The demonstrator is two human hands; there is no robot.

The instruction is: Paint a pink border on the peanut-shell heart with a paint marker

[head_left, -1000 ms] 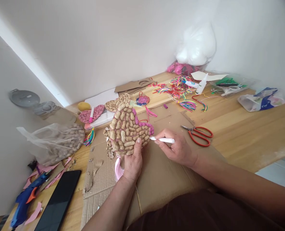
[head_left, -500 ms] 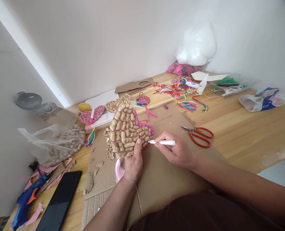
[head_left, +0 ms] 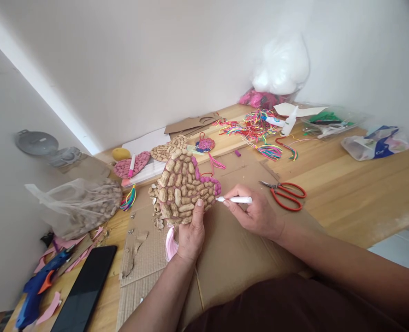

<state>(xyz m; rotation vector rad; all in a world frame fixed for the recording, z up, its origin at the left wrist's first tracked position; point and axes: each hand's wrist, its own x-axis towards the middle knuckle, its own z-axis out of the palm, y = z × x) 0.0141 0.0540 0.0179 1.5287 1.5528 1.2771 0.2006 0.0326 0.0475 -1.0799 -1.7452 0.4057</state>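
My left hand (head_left: 192, 230) grips a peanut-covered heart (head_left: 181, 191) from below, thumb on its front and the other fingers hidden behind it. Most of its peanuts are natural tan, while those along the upper right edge are coloured magenta. A pale pink tassel (head_left: 171, 244) hangs beneath the heart. Between the fingertips of my right hand (head_left: 254, 212) is a white marker pen (head_left: 239, 199), its tip pointing left at the heart's right edge, beside the magenta peanuts. Whether the tip touches a peanut I cannot tell.
Red-handled scissors (head_left: 287, 194) lie right on the cardboard (head_left: 235, 258). To the left are a bag of peanuts (head_left: 86, 207), a phone (head_left: 86, 286) and a blue glue gun (head_left: 40, 290). Behind stand a pink peanut heart (head_left: 121, 167), colourful threads (head_left: 256, 127) and a glue bottle (head_left: 289, 122).
The marker pen in my right hand has shifted slightly up and to the right along the heart's edge. My left hand keeps its hold on the heart.
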